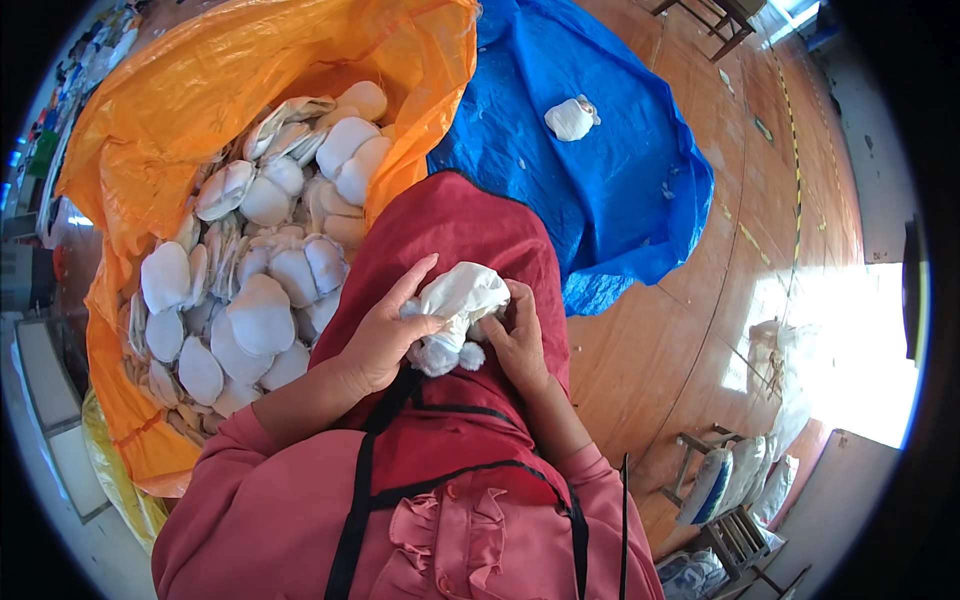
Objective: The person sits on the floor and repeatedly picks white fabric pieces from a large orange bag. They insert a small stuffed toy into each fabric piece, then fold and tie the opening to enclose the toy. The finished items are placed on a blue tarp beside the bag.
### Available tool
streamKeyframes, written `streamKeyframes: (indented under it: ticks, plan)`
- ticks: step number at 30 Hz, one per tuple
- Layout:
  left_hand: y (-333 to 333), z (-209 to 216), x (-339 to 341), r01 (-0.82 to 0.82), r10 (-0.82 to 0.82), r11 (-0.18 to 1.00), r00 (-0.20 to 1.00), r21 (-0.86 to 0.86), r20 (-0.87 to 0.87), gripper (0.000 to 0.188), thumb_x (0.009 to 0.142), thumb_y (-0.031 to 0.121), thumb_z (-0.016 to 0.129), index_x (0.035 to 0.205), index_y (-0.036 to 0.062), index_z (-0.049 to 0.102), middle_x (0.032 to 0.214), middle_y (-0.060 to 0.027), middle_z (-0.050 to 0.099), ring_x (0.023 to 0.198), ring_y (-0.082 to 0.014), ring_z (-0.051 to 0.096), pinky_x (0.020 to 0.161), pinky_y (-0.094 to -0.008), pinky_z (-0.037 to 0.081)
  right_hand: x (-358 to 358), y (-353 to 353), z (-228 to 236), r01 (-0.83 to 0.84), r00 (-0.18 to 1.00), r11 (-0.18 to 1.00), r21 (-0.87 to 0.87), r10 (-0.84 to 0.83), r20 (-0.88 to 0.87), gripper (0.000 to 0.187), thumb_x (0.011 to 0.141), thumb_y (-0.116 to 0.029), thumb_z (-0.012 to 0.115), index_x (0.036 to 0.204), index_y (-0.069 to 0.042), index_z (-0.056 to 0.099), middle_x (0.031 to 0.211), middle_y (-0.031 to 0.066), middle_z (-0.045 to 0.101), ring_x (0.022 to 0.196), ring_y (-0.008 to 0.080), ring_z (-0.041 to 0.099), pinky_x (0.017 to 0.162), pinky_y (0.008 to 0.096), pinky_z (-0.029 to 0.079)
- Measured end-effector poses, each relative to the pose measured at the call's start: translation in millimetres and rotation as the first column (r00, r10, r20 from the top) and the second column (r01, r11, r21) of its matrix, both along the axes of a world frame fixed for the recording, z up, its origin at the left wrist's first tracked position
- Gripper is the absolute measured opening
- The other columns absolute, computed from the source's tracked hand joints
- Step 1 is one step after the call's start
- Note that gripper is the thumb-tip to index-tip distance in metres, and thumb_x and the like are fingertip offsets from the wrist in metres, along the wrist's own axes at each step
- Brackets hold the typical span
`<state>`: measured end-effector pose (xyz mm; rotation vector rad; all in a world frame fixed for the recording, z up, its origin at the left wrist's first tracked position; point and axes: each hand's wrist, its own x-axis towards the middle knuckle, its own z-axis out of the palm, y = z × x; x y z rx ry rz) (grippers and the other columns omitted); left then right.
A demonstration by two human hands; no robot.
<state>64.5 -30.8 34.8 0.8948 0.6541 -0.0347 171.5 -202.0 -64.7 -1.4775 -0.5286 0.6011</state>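
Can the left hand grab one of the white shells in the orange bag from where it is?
Probably yes. The left hand is busy holding the white plush piece, but the white shells lie uncovered in the open orange bag just beside it.

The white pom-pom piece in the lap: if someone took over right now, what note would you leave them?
Left hand: gripping the white fabric piece with pom-poms, thumb on top.
Right hand: fingers pressed on its other side.
Piece rests on the red skirt.
One white piece lies on the blue tarp.
Many flat white pieces wait in the orange bag.
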Motion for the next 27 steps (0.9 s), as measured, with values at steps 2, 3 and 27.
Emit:
streamKeyframes:
  ticks: [2, 3, 27]
  plan:
    - [4, -3, -1, 0.042, -0.042, 0.999, 0.999, -0.015, 0.032, 0.083, 0.085, -0.005, 0.056, 0.159, 0.0140, 0.024, 0.136, -0.0118, 0.052, 0.114, -0.0165, 0.057, 0.099, -0.0312, 0.046, 0, 0, -5, -0.001, 0.998, 0.999, 0.048, 0.004, -0.064, 0.046, 0.086, 0.003, 0.066, 0.126, -0.003, 0.045, 0.114, 0.0055, 0.055, 0.104, 0.0147, 0.054, 0.092, 0.0290, 0.046]
    - [6, -5, -2, 0.064, -0.062, 0.998, 0.997, -0.022, 0.048, 0.084, 0.085, -0.005, 0.057, 0.160, 0.0137, 0.023, 0.139, -0.0125, 0.049, 0.116, -0.0170, 0.055, 0.099, -0.0314, 0.046, 0, -1, -8, -0.001, 0.995, 0.997, 0.072, 0.008, -0.095, 0.046, 0.085, 0.002, 0.069, 0.125, -0.003, 0.046, 0.112, 0.0053, 0.055, 0.101, 0.0145, 0.055, 0.089, 0.0286, 0.047]
    - [-9, -6, -2, 0.019, 0.031, 0.972, 0.977, -0.233, 0.209, 0.089, 0.074, -0.012, 0.054, 0.156, 0.0157, 0.034, 0.145, -0.0074, 0.047, 0.131, -0.0205, 0.049, 0.110, -0.0335, 0.039, -1, 2, -13, 0.495, 0.869, 0.867, -0.051, -0.495, 0.012, 0.019, 0.092, 0.006, 0.059, 0.099, -0.008, 0.047, 0.090, 0.0017, 0.057, 0.080, 0.0091, 0.055, 0.070, 0.0247, 0.047]
